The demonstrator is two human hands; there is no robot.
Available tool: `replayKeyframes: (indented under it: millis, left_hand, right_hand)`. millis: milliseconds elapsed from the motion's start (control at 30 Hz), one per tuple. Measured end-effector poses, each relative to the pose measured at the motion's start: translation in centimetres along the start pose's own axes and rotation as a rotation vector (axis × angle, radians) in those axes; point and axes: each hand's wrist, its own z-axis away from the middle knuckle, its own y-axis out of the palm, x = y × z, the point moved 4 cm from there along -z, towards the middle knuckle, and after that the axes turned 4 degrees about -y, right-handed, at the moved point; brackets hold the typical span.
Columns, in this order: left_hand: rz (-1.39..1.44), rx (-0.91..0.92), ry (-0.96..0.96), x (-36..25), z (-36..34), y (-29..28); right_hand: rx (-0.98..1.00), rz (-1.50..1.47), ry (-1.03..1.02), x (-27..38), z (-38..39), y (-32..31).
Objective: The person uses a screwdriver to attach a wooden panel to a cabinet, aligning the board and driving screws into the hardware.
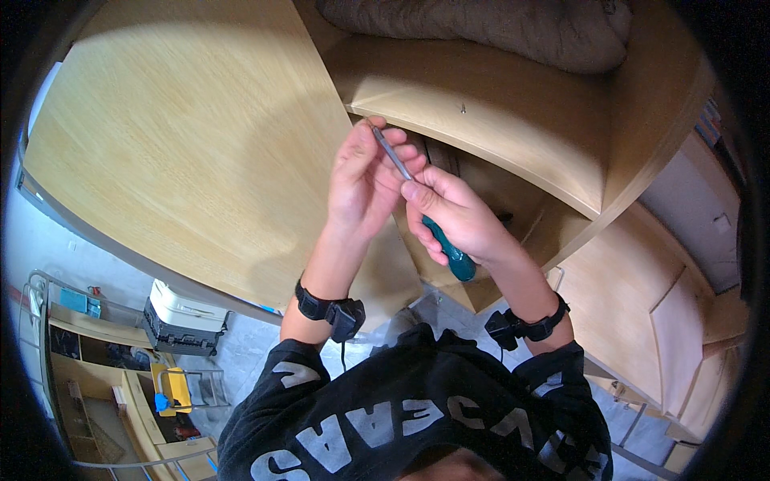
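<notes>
A screwdriver (392, 152) with a grey metal shaft and a dark green handle slants up and to the left in front of a wooden cabinet. My right hand (451, 210) is closed round it where the shaft meets the handle. At the tip, the thumb and index finger of my left hand (361, 180) come together in a pinch, with the other fingers half curled behind the shaft. Whatever small piece they may pinch there is too small to name. A small screw or pin (463, 109) stands on the shelf (513, 120) just beyond my hands.
A broad wooden panel (184, 136) fills the left side. Brown folded fabric (497, 28) lies on the upper shelf, and a dark compartment opens below. Lower left, a black-and-white case (184, 317) stands on the floor near a metal-railed bunk. More wooden furniture (634, 297) is at right.
</notes>
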Motion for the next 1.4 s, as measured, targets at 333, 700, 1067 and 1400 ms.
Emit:
replayKeyframes:
  millis: [333, 700, 1067, 1400]
  left_hand:
    - [0.127, -0.029, 0.028, -0.7, 0.1, 1.9]
    - [-0.021, -0.118, 0.063, -1.6, 1.0, 1.2]
    - [-0.259, 0.005, 0.088, -4.9, 0.8, 2.0]
    - [-1.821, -0.027, 0.757, -15.6, -1.6, 6.6]
  right_hand:
    - [-0.5, 0.633, -0.67, 0.3, -0.1, 1.5]
    - [-0.356, 1.139, -0.783, 3.5, -0.2, 3.8]
    - [-0.181, 0.953, -0.741, 5.9, -2.1, 5.2]
    - [-0.214, 0.458, -0.746, 19.0, -12.5, 6.2]
